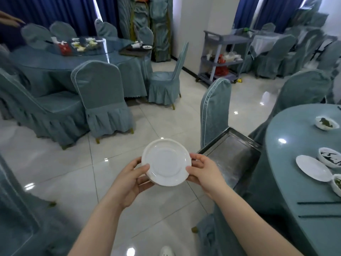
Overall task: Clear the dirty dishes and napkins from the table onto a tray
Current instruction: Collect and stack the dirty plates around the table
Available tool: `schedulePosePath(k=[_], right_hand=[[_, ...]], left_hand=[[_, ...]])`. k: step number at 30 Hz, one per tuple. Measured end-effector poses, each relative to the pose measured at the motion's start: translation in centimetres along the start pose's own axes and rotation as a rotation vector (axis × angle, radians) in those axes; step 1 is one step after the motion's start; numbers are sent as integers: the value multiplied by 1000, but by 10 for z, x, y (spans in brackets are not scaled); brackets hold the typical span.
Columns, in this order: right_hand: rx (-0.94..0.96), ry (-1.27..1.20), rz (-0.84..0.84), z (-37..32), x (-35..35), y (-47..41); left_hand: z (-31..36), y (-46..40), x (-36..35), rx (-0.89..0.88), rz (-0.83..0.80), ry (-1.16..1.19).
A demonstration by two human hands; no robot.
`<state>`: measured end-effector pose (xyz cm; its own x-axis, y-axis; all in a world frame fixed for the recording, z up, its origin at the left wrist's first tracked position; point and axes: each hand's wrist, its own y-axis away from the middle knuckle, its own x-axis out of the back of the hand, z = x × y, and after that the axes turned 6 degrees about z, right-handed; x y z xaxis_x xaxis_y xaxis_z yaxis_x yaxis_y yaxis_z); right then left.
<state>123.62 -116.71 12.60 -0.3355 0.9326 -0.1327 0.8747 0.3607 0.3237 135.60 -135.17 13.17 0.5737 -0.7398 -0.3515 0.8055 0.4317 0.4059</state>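
Observation:
A small stack of white plates [166,161] hangs over the tiled floor in front of me. My left hand [129,182] grips its left rim, thumb on top. On the right rim sits my right hand [204,172], fingers curled round the edge. Just right of the plates a metal tray [232,154] rests on a covered chair seat. On the round table [295,172] at the right lie a white plate [313,168], a soiled bowl [325,123], a second dirty bowl [330,157] and a third [336,183] cut off by the edge. Dark chopsticks [319,202] lie near the table's front.
Blue-covered chairs [103,97] stand left and ahead. A far round table [55,58] holds dishes and a red box. A grey service cart [221,56] stands by the back wall. One chair back [215,109] rises just behind the tray. Glossy tiled floor lies between.

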Motion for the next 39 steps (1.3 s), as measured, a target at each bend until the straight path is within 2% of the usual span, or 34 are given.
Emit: schedulePosePath(k=[7, 13, 26, 31, 36, 39], right_hand=[[38, 25, 10, -37, -3, -103], [27, -3, 186, -79, 25, -166], [19, -143, 782, -95, 125, -252], [-37, -262, 1011, -79, 173, -240], [-171, -361, 1276, -38, 244, -224], [-263, -445, 1371, -13, 292, -218]], left_hand=[[44, -117, -33, 16, -9, -63], [73, -209, -84, 72, -145, -109], [104, -392, -231, 191, -526, -232], [89, -426, -285, 267, -555, -264], [62, -451, -343, 304, -615, -324], [45, -460, -379, 308, -613, -348]])
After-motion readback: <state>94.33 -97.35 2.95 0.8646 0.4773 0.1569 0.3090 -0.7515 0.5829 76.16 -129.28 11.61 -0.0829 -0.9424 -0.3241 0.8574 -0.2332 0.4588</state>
